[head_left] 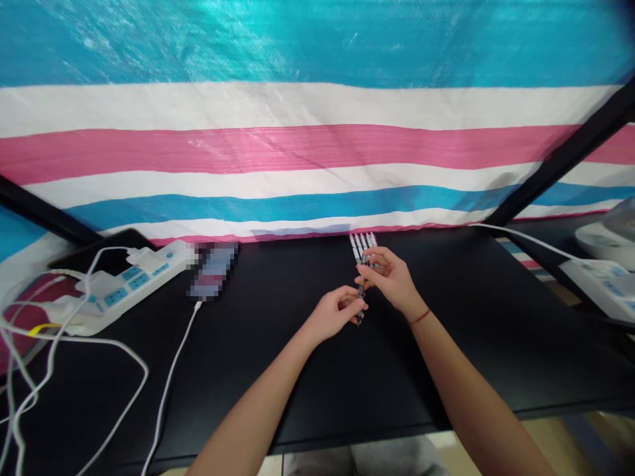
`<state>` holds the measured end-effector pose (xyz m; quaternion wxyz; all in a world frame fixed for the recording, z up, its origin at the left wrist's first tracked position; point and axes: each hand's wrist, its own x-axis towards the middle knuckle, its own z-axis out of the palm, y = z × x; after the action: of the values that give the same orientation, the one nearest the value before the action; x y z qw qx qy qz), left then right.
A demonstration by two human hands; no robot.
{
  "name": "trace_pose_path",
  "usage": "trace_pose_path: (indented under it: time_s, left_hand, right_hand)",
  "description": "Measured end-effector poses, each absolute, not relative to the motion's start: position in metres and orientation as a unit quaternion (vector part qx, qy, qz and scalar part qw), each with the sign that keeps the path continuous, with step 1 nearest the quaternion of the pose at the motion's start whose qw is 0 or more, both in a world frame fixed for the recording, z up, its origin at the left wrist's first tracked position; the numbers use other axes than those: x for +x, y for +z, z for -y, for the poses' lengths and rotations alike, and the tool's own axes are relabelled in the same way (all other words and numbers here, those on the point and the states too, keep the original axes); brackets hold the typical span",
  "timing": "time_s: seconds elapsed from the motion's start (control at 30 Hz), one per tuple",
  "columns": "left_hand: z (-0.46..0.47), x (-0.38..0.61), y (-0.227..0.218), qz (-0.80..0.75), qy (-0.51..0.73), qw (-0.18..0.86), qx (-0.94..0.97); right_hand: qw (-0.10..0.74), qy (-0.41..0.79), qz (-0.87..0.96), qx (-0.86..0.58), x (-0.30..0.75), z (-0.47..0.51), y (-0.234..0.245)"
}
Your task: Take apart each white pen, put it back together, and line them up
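Pinching a slim dark pen (pixel 361 297) with an amber-coloured section, both hands meet over a black desk, the pen held nearly upright in line with the body and tilted slightly, its lower tip pointing toward the person. The left hand (pixel 335 313) closes narrowly around the lower part of the barrel, with its fingers curled in. The right hand (pixel 389 277) pinches higher up, just as narrowly, with its fingertips on the barrel. Just beyond the right hand, a row of white-barrelled pens (pixel 362 248) lies side by side near the far edge of the black desk (pixel 471 350). A thin red cord (pixel 420 317) circles the right wrist.

Further left sit a pixelated phone (pixel 214 271) with a white charging cable (pixel 171 383) and a white power strip (pixel 133 284) with blue sockets, its plugged-in white cords trailing over the desk's corner. A dark tablet (pixel 99 254) lies partly beneath that strip. At the right, a second white power strip (pixel 600 284) sits beside a pale curved device (pixel 608 231). Behind everything hangs a blue, pink and white striped tarp (pixel 297 158), crossed by a black metal frame bar (pixel 560 158).
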<state>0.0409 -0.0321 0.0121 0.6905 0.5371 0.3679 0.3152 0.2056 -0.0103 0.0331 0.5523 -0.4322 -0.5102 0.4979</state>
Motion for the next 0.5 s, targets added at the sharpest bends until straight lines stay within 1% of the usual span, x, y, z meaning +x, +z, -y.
trace_pose_path:
  time_s: [0.5]
  left_hand:
    - [0.0325, 0.0395, 0.0147, -0.367, 0.309, 0.689, 0.543]
  right_hand:
    - [0.548, 0.508, 0.509, -0.426, 0.2051, 0.0105, 0.0333]
